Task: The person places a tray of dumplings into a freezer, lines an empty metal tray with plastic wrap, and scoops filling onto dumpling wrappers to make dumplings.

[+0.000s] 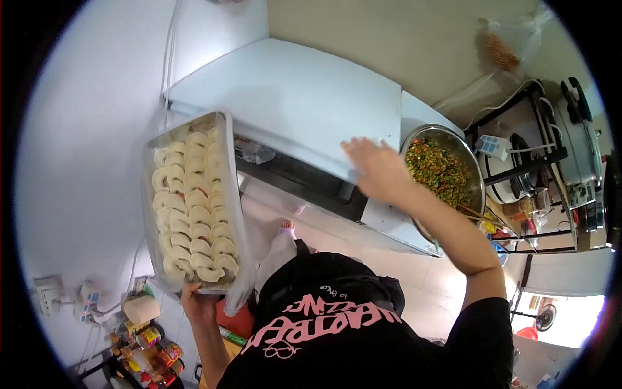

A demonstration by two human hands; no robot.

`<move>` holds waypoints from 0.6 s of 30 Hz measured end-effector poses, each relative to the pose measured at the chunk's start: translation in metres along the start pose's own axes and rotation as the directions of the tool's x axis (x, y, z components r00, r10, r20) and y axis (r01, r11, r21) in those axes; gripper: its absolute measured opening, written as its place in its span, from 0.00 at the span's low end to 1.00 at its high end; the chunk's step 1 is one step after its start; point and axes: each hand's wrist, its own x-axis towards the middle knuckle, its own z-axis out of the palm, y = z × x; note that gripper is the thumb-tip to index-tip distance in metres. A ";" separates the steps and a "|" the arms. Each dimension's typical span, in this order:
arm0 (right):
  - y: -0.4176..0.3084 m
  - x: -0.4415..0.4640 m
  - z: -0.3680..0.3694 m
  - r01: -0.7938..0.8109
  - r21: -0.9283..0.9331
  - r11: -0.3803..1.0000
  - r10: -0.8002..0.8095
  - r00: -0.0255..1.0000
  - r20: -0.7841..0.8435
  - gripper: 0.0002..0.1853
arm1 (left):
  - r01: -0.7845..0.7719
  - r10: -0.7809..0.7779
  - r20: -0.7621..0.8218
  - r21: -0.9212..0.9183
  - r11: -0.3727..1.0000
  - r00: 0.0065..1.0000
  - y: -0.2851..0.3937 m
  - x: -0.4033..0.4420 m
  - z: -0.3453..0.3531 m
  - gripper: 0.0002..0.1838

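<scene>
My left hand (198, 301) is closed on the near end of a metal tray (227, 152) wrapped in clear plastic. Rows of pale raw dumplings (196, 204) fill the tray, which I hold out at the left. My right hand (376, 170), slightly blurred, has its fingers stretched out over the front edge of a white lid-like panel (291, 87); whether it presses on the panel I cannot tell. Below that edge is a dark opening (298, 175) with a plastic bag partly visible inside. Close to my right forearm stands a metal bowl (478, 165) of chopped vegetable filling (440, 172).
A black rack (557, 155) with pots and a power strip (492, 147) stands at the right. Bottles and jars (152, 353) sit at the lower left, near wall sockets (48, 295). Chopsticks (476, 212) lie at the bowl's rim. A plastic bag (502, 52) hangs on the wall.
</scene>
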 end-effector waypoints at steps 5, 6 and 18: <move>0.033 0.007 -0.042 -0.002 0.141 0.990 0.026 0.985 -0.168 0.23 | 0.001 -0.005 0.049 0.085 0.996 0.999 0.019 -0.004 -0.010 0.34; 0.040 0.007 -0.053 0.000 0.201 0.980 0.048 0.971 -0.235 0.21 | -0.005 0.001 0.046 0.092 0.996 0.999 0.021 -0.006 -0.009 0.34; 0.121 0.036 -0.132 -0.312 0.041 0.949 0.264 0.716 -0.646 0.14 | 0.164 -0.180 0.058 0.204 0.965 0.982 0.005 0.001 0.007 0.31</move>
